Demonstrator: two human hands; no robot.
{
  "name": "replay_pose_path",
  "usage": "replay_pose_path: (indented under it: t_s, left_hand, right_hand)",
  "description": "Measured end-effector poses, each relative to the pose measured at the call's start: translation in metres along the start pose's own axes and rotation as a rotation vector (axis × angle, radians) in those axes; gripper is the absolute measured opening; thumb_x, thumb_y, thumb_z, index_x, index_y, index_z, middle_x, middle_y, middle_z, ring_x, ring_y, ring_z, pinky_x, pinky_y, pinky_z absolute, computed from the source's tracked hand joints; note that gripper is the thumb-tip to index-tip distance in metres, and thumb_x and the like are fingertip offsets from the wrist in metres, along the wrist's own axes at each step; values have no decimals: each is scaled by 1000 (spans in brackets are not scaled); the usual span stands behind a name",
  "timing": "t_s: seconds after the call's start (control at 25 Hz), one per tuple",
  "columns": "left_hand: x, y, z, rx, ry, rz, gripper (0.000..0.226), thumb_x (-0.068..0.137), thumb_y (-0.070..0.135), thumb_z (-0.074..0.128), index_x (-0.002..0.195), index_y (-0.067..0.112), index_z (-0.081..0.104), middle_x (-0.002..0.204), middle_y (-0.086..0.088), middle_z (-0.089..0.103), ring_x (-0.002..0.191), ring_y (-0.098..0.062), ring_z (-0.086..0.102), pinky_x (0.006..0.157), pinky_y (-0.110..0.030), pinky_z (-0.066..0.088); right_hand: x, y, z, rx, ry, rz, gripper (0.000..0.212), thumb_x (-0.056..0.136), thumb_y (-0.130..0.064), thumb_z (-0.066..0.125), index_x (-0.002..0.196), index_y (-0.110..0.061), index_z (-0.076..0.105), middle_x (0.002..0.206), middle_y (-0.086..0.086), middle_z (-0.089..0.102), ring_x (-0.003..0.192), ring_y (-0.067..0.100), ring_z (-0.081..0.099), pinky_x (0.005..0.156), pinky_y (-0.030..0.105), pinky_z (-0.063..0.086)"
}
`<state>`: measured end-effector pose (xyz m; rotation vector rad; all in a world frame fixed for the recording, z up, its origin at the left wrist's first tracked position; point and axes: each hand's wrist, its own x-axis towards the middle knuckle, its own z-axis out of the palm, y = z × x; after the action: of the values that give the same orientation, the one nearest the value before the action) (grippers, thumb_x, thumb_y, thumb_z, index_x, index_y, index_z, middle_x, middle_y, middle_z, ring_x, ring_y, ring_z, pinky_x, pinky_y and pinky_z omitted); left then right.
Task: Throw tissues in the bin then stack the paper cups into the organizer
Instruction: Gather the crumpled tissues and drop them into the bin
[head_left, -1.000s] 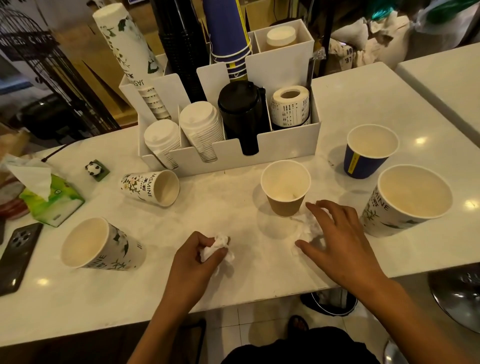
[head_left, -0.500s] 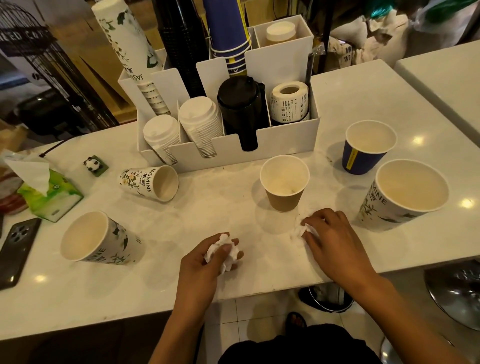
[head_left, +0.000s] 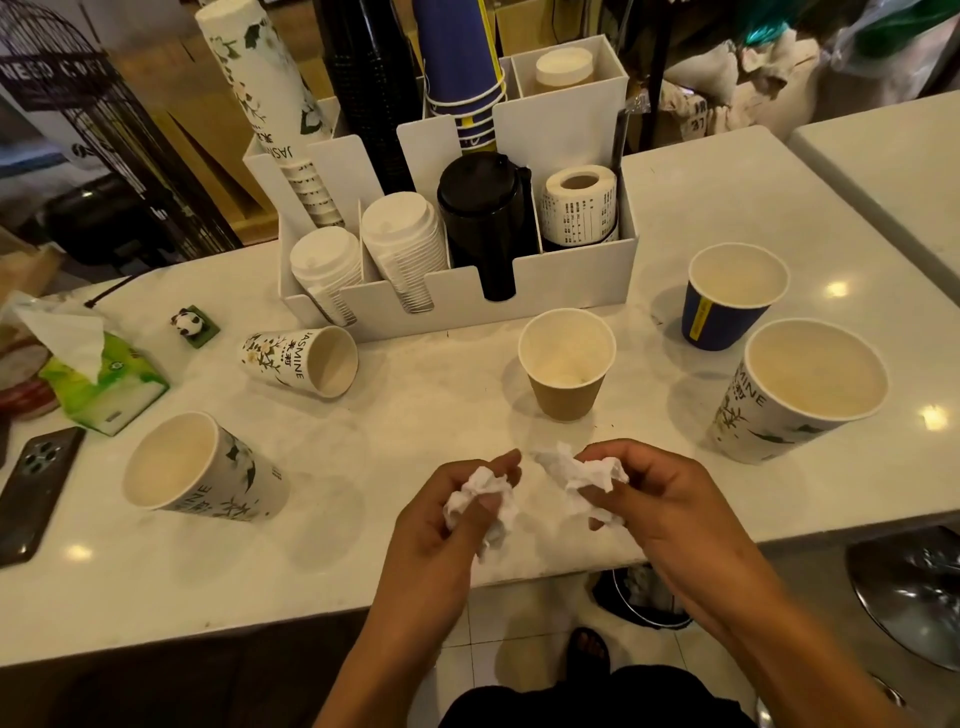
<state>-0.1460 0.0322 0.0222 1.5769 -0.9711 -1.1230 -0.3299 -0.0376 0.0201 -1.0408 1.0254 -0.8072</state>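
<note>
**Both hands hold crumpled tissues at the counter's near edge**

We hold our left hand (head_left: 441, 525) just above the near edge of the white counter (head_left: 363, 571), its fingers curled shut around a crumpled white tissue (head_left: 480, 501). Our right hand (head_left: 660, 499) is close beside it, thumb and fingertips pinched on a second crumpled tissue (head_left: 582, 475) that juts out toward the left hand. The two wads are near each other but not touching.

Five loose paper cups sit on the counter. A brown cup (head_left: 566, 364) stands upright near the middle, just behind our hands. Toward the right edge a navy cup (head_left: 732, 296) stands upright, and nearer the front right corner a large floral cup (head_left: 800, 389) stands beside it. On the left half, a small floral cup (head_left: 301, 361) lies on its side with its mouth facing right, and a larger floral cup (head_left: 202, 470) lies tipped over closer to the near edge, its mouth facing left.

The white organizer (head_left: 571, 291) stands along the far edge, holding stacks of cups, white lids, black lids and a roll of labels.

At the left edge lie a green tissue pack (head_left: 104, 384) and a dark phone (head_left: 36, 488). Below the near edge, between our arms, we see part of a dark bin (head_left: 644, 597) on the tiled floor.
</note>
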Motion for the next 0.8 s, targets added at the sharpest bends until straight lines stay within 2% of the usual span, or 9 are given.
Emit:
replay_pose_path:
  t_s: [0.08,0.2,0.36,0.48,0.56,0.64,0.68,0.76,0.8]
  left_hand:
    - [-7,9,8,34,-41,49,20,93,31,56,105,27,71,105,14,76,89,-5,69,75,-16,53]
    - [-12,14,15,41,-73,68,23,91,32,55,106,24,71,100,11,76,93,-4,69,76,-12,51]
    - [-12,11,19,4,-85,40,22,95,30,53,109,26,70,106,7,76,102,-10,69,83,-16,52]
    - [-15,10,21,2,-111,29,23,93,33,53,108,29,70,107,7,76,104,-11,69,87,-18,53]
    - [-15,10,20,-7,-121,22,21,93,34,53,105,31,71,108,7,76,105,-12,70,89,-22,54]
    - [-15,9,19,-127,-137,-12,25,93,29,52,108,22,70,111,-1,77,105,-20,72,89,-30,57]
    - [-15,9,17,-220,-139,-45,28,93,27,50,110,13,68,109,-7,77,101,-26,74,86,-33,59]
    - [-14,9,15,-362,-123,-110,30,93,22,47,111,4,62,97,-15,75,77,-32,73,71,-35,61]
    - [-13,9,14,-395,-106,-136,28,95,20,46,111,3,62,89,-15,71,64,-29,68,64,-34,58]
  right_hand:
    - [-3,1,4,32,14,36,21,85,-1,69,91,-18,79,89,2,78,74,13,69,62,23,54]
    - [-5,5,3,88,44,69,29,86,-2,67,102,-24,77,99,4,78,93,23,74,76,40,59]
    - [-10,13,1,56,6,91,36,89,-13,67,115,-36,71,116,-2,74,109,22,68,91,42,55]
    - [-15,14,2,68,-59,89,32,94,-14,60,118,-31,72,113,-3,76,109,18,69,96,44,53]
    - [-16,16,0,60,-28,71,29,96,-16,57,114,-29,75,110,-1,77,107,21,70,97,47,52]
    - [-15,19,-4,116,51,67,27,97,-17,55,109,-28,76,105,5,77,101,32,68,90,49,53]
    - [-16,18,-7,148,85,70,27,98,-16,53,107,-26,77,100,5,77,94,33,66,80,46,55]
    - [-18,15,-10,183,108,73,27,101,-15,48,105,-20,75,87,8,72,82,27,62,61,35,49]
    - [-18,15,-11,192,103,74,28,102,-14,46,105,-18,73,83,8,68,77,25,62,56,33,46]
